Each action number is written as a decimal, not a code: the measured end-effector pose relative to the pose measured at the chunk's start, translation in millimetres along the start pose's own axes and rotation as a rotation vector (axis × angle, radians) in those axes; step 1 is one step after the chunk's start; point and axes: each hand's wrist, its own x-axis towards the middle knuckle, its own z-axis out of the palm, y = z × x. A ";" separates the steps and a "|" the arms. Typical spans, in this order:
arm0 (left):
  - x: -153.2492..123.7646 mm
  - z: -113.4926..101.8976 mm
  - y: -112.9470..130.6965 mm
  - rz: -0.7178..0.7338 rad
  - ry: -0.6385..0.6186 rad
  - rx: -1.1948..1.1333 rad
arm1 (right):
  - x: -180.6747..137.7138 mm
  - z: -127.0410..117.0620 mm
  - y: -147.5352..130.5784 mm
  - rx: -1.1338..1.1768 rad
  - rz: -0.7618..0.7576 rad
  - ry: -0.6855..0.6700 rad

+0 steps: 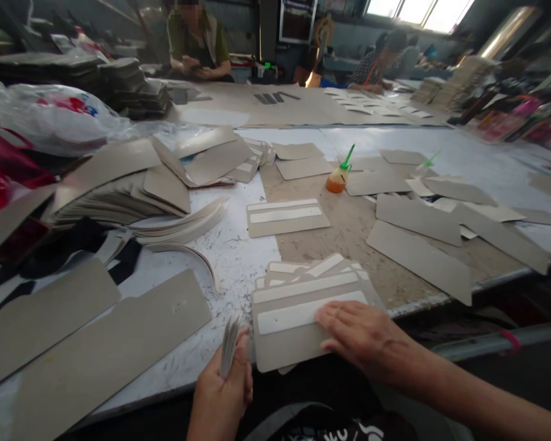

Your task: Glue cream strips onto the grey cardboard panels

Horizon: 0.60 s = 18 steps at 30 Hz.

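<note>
My left hand is closed round a thin bundle of white paper strips, held upright at the table's near edge. My right hand lies flat, fingers stretched out, on the top grey cardboard piece of a fanned stack. That top piece carries a white strip stuck along its length, and my fingertips rest at the strip's right end. Further back lies a single cardboard piece with two white strips.
An orange glue bottle with a green nozzle stands mid-table. Loose grey cardboard pieces lie to the right, curved stacks and long boards to the left. Plastic bags sit far left. Other people sit at the far side.
</note>
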 end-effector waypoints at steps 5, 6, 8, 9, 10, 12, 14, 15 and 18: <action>5.1 -1.1 -6.9 0.044 -0.092 0.149 | -22.0 -2.4 33.9 -0.258 0.428 0.018; 6.5 -0.7 -6.7 0.026 -0.094 0.151 | -26.1 -0.8 38.5 -0.315 0.515 -0.020; 10.0 1.0 -4.9 0.003 -0.095 0.149 | -33.1 5.4 43.2 -0.377 0.646 -0.105; 12.0 2.2 -3.6 0.001 -0.097 0.149 | -35.6 9.0 43.9 -0.385 0.690 -0.131; 14.1 3.5 -2.2 0.009 -0.095 0.147 | -37.4 12.5 44.1 -0.384 0.722 -0.140; 18.0 6.0 0.2 0.052 -0.084 0.142 | -39.1 17.8 44.1 -0.360 0.757 -0.120; 20.4 7.8 1.3 0.108 -0.073 0.134 | -40.0 20.9 45.3 -0.315 0.777 -0.085; 20.7 8.4 1.4 0.130 -0.073 0.129 | -40.6 22.0 46.6 -0.288 0.785 -0.067; 18.8 10.0 1.1 0.169 -0.085 0.103 | -44.5 26.2 52.3 -0.189 0.804 0.006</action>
